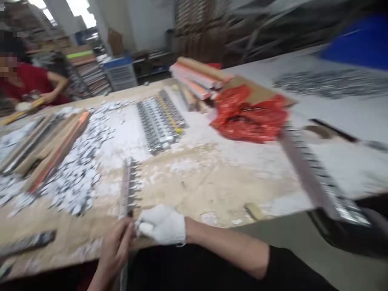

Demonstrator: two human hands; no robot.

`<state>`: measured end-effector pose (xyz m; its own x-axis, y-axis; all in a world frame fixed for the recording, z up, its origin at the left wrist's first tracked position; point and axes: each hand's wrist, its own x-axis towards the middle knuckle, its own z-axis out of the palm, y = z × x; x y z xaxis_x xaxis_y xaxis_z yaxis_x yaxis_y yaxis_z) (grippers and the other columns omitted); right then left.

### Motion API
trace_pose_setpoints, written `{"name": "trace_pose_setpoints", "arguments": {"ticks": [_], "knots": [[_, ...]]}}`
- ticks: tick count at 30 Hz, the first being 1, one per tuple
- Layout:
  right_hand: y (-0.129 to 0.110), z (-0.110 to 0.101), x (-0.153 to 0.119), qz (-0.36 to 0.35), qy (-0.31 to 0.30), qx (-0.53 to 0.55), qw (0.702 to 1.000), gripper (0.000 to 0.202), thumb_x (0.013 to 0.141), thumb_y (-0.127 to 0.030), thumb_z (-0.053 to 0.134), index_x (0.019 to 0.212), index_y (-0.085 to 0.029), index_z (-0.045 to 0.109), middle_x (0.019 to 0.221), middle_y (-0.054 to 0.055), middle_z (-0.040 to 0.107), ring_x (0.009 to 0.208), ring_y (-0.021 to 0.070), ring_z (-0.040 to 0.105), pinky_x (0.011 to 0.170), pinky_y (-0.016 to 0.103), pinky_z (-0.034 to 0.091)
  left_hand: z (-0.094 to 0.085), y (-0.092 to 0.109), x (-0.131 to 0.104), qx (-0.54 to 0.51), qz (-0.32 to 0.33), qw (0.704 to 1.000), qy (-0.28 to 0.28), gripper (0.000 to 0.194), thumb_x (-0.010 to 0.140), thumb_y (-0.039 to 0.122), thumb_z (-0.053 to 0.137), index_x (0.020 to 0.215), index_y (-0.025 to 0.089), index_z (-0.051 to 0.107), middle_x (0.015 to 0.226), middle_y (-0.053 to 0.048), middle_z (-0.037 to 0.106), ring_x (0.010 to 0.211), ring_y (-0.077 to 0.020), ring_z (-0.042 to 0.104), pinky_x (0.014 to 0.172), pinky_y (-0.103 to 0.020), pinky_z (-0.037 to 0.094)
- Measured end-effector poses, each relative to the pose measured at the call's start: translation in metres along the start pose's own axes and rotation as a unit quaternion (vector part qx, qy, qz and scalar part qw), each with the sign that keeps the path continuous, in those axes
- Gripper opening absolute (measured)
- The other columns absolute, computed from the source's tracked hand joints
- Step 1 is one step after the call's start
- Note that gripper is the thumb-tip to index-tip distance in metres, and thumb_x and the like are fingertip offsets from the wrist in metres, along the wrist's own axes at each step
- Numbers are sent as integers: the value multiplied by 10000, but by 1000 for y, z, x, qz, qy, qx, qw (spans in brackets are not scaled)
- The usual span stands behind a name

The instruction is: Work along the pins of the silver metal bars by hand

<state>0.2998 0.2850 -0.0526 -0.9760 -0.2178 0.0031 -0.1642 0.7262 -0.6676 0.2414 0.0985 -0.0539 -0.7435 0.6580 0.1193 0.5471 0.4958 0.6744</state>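
My left hand is bare and wrapped round the lower part of a long metal strip, which has a row of small prongs along its right side. The strip lies over the near edge of the worktable. Just right of it, my right hand wears a white glove. Its fingers are closed close to the strip, and what they hold is too small and blurred to name. Many small pale metal pieces are scattered on the table to the left of the strip.
Several toothed strips lie further back, near a red plastic bag. Wooden bars are at the left. Another long strip juts over the right edge. A person in red works at the far left.
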Motion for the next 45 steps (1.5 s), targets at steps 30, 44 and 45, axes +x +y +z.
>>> {"name": "trace_pose_setpoints", "arguments": {"ticks": [30, 44, 45], "knots": [[14, 56, 59, 38, -149, -219, 964, 203, 870, -65, 466, 951, -159, 627, 812, 109, 689, 798, 329, 704, 643, 386, 534, 3, -60, -3, 64, -90, 993, 42, 224, 819, 246, 594, 1034, 187, 570, 941, -65, 569, 892, -238, 569, 765, -352, 475], [6, 55, 45, 56, -113, -208, 970, 275, 966, -218, 448, 1220, -204, 554, 866, 77, 703, 771, 281, 699, 599, 320, 425, 1, -54, -4, 116, -93, 989, 19, 454, 858, 259, 602, 1279, 173, 455, 1106, -113, 595, 1006, -287, 593, 843, -413, 507], [7, 58, 45, 48, -104, -215, 970, 271, 966, -219, 446, 1214, -198, 554, 853, 83, 700, 759, 281, 698, 589, 317, 415, 1, -52, -3, 141, -98, 985, 8, 462, 864, 260, 592, 1289, 165, 439, 1104, -121, 592, 1000, -296, 597, 826, -416, 509]]}}
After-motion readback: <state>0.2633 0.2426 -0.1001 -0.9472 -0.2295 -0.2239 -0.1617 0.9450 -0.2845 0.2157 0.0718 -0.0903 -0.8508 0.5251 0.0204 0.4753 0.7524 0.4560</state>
